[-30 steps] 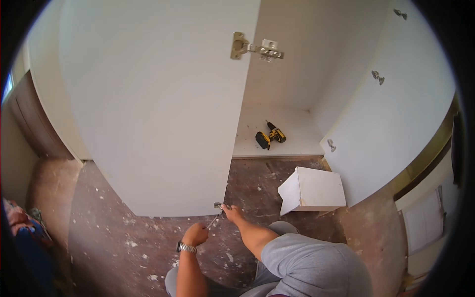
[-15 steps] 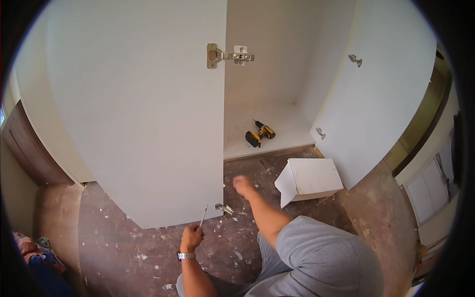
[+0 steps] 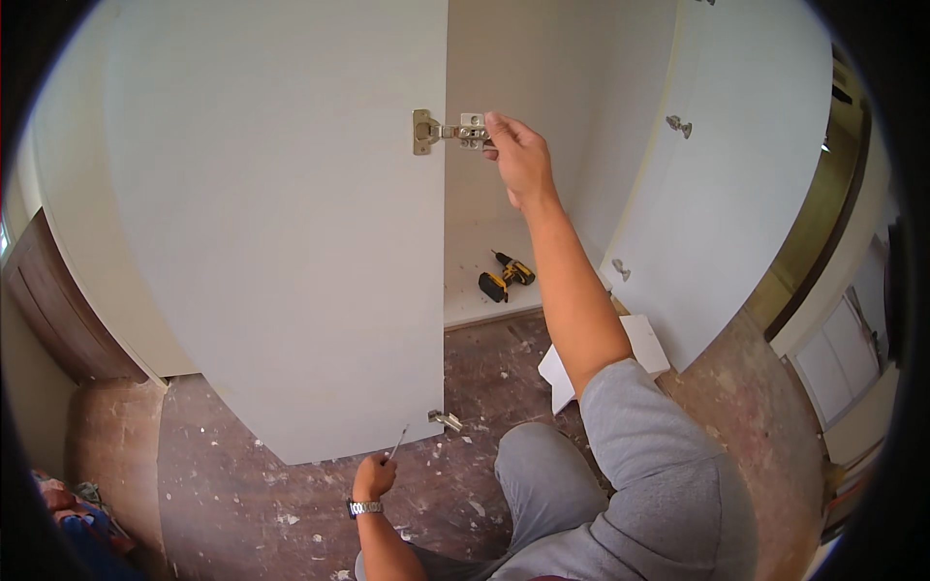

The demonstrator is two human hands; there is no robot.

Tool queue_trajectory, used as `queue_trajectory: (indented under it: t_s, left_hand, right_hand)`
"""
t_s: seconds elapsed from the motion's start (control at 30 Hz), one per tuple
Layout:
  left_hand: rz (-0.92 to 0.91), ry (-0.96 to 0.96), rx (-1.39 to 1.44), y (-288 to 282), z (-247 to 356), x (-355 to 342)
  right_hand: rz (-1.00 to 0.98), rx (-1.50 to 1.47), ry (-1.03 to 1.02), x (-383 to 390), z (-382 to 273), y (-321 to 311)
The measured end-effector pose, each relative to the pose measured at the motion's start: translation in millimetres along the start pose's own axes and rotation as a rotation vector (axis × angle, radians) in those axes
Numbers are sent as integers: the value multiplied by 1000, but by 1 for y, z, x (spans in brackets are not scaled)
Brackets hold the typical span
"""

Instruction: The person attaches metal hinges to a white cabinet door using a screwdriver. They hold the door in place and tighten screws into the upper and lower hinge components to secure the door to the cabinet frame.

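Observation:
My right hand (image 3: 523, 163) is raised to the upper cabinet hinge (image 3: 472, 133), its thumb and fingers pinched on the free end of the hinge arm. That hinge's cup plate sits on the inner face of the large white cabinet door (image 3: 310, 252), close to its right edge. Low down by the floor, my left hand (image 3: 374, 476) is closed around a screwdriver (image 3: 400, 442) with a thin metal shaft pointing up. Just right of the shaft, a lower hinge (image 3: 446, 420) sticks out from the door's bottom corner.
A yellow and black cordless drill (image 3: 507, 276) lies on the cabinet's bottom panel (image 3: 475, 308). Another white door (image 3: 727, 184) with hinges stands to the right. A white box-like piece (image 3: 647, 344) rests on the stained floor (image 3: 252, 504), partly behind my right arm. Cloths (image 3: 82, 518) lie at far left.
My right hand has risen from above the floor to the upper hinge and taken hold of it. The left hand stays low with the screwdriver. The view has shifted slightly.

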State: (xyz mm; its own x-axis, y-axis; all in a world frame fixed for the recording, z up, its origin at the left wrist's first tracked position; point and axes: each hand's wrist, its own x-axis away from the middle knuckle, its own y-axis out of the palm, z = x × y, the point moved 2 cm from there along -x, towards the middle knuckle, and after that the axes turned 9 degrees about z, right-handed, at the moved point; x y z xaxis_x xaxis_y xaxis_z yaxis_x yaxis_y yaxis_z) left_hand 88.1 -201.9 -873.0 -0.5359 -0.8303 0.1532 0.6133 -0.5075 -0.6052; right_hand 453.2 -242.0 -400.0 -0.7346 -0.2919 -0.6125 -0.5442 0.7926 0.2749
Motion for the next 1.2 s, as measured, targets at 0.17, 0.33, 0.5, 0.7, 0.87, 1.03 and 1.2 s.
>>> queue_trajectory:
  t_s: [0.17, 0.33, 0.5, 0.7, 0.87, 1.03, 1.2]
  left_hand:
    - [-6, -62, 24, -9, -1, -1]
    - [-9, -41, 3, -7, -11, -6]
    - [-52, 6, -26, -9, 5, -4]
    - [-20, 112, -113, -5, -6, -8]
    - [-161, -57, 153, -16, 33, 8]
    - [-128, -44, 282, -16, 53, 16]
    - [186, 303, 388, -35, 129, 33]
  right_hand:
    - [-2, 209, 1, -5, 8, 4]
    - [-20, 183, 53, -10, 12, 7]
    - [-26, 208, 34, -12, 10, 3]
    - [-21, 249, 42, -4, 2, 10]
    - [-41, 260, 34, -5, -2, 4]
    - [-104, 244, 70, -13, -1, 2]
    - [-226, 325, 180, -27, -10, 1]
